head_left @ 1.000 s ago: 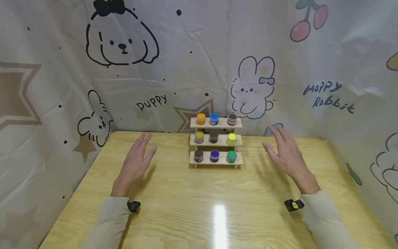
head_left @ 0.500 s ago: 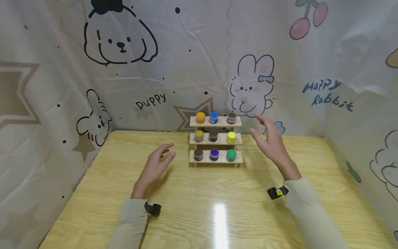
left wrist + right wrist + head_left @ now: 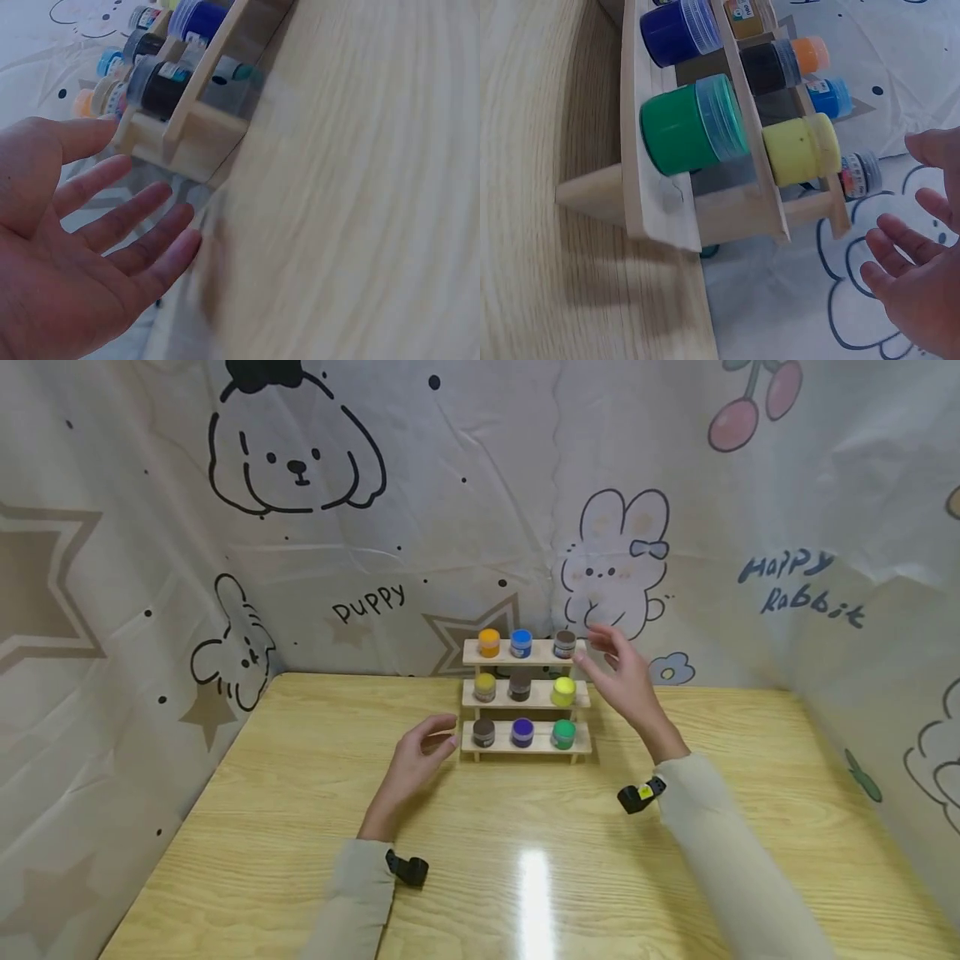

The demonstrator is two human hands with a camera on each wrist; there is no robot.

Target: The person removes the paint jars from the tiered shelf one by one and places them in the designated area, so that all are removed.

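Observation:
A three-tier wooden rack [image 3: 527, 749] stands at the back of the table, bearing small paint jars in rows. On its top step are an orange jar [image 3: 489, 644], a blue jar [image 3: 521, 644] and a dark brown-lidded jar [image 3: 565, 645]. A yellow jar [image 3: 563, 692] sits on the right of the middle step. Below it stands a green jar [image 3: 676, 129], beside a purple jar [image 3: 522, 732]. My left hand [image 3: 416, 758] is left of the bottom step, fingers loosely bent, holding nothing. My right hand [image 3: 626, 687], also without anything in it, hovers right of the top step, fingertips near the brown-lidded jar.
Behind the rack hangs a pale curtain [image 3: 465, 527] printed with a puppy, a rabbit and stars. The wood-grain table [image 3: 480, 827] stretches toward me, with a bright reflection in front. Black cameras [image 3: 408, 868] sit on both wrists.
Both hands have moved inward to the rack: the left one rightward to its lower left side, the right one leftward to its upper right. The jars and rack have stayed put.

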